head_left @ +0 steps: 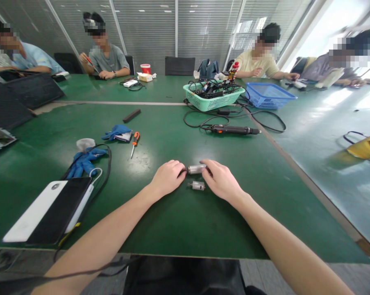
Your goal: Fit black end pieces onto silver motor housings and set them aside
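Two small silver cylinders that look like little electric motors lie one behind the other on the green table [160,221]. The farther motor [196,169] has its right end between the thumb and fingers of my right hand [220,177]. Nearer to me, the second motor [198,186] rests on its side just left of my right wrist, with a thin shaft pointing left. My left hand [169,177] is closed on the table, left of both motors. Something dark shows by its thumb tip, too hidden to name.
An orange screwdriver [135,143], blue gloves [85,162] and a black-and-white tablet-like device [48,211] with cables lie left. Behind are a corded electric screwdriver [234,130], a green basket [214,101] of tools and a blue basket [269,96]. Several people sit around the table.
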`<state>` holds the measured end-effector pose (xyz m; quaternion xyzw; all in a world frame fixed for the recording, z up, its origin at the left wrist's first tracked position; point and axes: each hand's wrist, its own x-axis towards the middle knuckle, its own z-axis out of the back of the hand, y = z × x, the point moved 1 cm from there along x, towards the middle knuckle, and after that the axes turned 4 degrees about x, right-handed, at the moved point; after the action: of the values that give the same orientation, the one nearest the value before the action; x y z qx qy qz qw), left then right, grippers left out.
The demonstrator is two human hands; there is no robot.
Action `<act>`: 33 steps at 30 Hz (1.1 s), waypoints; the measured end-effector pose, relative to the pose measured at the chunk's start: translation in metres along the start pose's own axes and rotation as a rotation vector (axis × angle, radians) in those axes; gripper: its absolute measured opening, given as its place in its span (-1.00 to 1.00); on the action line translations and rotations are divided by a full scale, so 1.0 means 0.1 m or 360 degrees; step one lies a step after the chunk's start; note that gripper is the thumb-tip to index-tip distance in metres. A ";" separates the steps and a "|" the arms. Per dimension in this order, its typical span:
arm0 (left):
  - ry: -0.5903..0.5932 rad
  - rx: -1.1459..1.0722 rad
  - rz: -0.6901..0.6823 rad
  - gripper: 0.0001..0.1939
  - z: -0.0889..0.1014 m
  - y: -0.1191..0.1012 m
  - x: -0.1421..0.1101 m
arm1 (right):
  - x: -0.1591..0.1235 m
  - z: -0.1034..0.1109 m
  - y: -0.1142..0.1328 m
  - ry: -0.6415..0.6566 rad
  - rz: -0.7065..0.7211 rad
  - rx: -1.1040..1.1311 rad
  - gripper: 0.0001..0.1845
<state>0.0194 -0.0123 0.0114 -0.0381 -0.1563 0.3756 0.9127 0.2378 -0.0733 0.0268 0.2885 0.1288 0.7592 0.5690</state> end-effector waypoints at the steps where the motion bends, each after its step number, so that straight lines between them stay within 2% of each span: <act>1: 0.0001 0.0000 0.0001 -0.87 -0.01 0.00 0.01 | 0.02 -0.01 -0.05 -0.0008 -0.0020 -0.0028 -0.63; 7: -0.0003 0.0000 0.0026 -0.85 -0.03 -0.01 0.07 | 0.12 -0.09 -0.23 0.0018 -0.0036 -0.0050 -0.67; 14: -0.0027 -0.0025 0.0079 -0.86 -0.04 0.02 0.10 | 0.16 -0.11 -0.23 0.0016 -0.0076 -0.0033 -0.64; 20: -0.0086 -0.0063 0.0109 -0.94 0.05 0.01 0.01 | 0.13 -0.06 -0.18 -0.0012 -0.0124 0.0021 -0.65; 23: -0.0080 -0.0075 -0.0020 -0.94 0.09 -0.01 -0.06 | 0.07 0.00 -0.10 0.0008 -0.0022 0.0038 -0.78; 26: -0.0007 -0.0060 -0.0218 -0.89 0.09 -0.04 -0.10 | 0.02 0.02 -0.01 0.0142 0.0172 0.0003 -0.81; 33: 0.0035 -0.0064 -0.0163 -0.89 0.05 -0.07 -0.08 | 0.01 -0.01 0.01 0.0269 0.0201 -0.0047 -0.78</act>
<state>0.0171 -0.0229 0.0152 -0.0525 -0.1556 0.3248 0.9314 0.2363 -0.0727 0.0268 0.2225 0.1467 0.8171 0.5112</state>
